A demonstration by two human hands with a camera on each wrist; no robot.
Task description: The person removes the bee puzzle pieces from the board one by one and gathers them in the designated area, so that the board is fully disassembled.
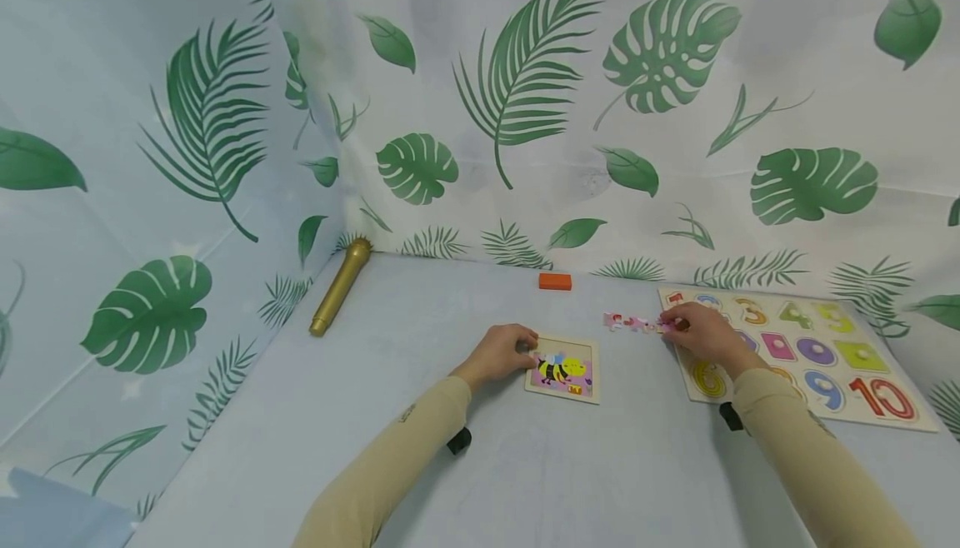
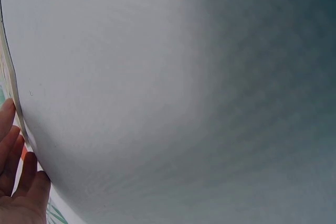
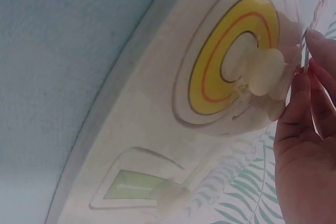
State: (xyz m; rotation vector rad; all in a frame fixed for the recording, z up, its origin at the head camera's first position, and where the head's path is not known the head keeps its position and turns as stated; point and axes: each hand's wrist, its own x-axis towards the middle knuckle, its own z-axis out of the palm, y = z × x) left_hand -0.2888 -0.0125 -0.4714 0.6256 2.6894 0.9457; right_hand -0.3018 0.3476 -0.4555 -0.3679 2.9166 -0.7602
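A small wooden tray puzzle with a bee picture (image 1: 562, 371) lies on the table, its upper part showing bare wood. My left hand (image 1: 497, 355) holds the tray's left edge between thumb and fingers. In the left wrist view, the left hand's fingers (image 2: 27, 174) are at the tray's pale edge. Farther right, my right hand (image 1: 705, 333) pinches a pink jigsaw piece (image 1: 666, 326) by the number board's left edge. Other pink jigsaw pieces (image 1: 626, 322) lie in a row beside it. The right wrist view shows thumb and fingertips (image 3: 300, 85) together around a thin piece, mostly hidden.
A wooden number board (image 1: 798, 361) with knobbed pieces lies at the right, partly under my right hand and forearm. An orange block (image 1: 555, 281) sits near the back wall. At the back left lies a gold microphone-shaped object (image 1: 341, 286). Leaf-patterned cloth walls stand behind and left.
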